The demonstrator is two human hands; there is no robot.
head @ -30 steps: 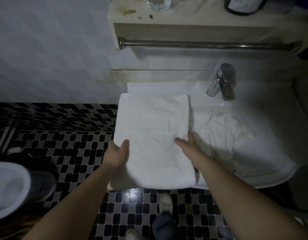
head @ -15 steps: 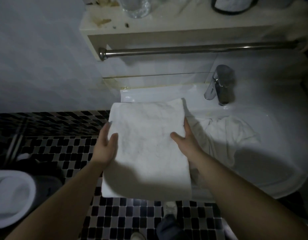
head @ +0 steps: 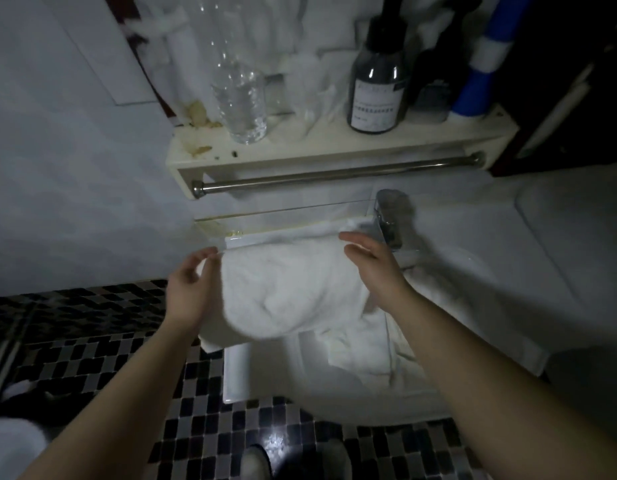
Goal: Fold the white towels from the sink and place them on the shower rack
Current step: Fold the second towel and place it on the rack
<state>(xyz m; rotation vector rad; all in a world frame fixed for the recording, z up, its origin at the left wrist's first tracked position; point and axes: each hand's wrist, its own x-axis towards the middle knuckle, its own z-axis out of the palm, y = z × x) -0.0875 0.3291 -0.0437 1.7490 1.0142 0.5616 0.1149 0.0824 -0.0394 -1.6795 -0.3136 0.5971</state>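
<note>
Previously flat terry towel (head: 293, 292) now bulges, doubled over.

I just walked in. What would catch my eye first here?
The bright white towel, half folded over the sink's left rim, between two hands: the left hand pinches its left edge, the right hand is open at its right side. A second crumpled towel lies in the basin, and a shelf above holds a clear glass and a dark bottle.
</note>
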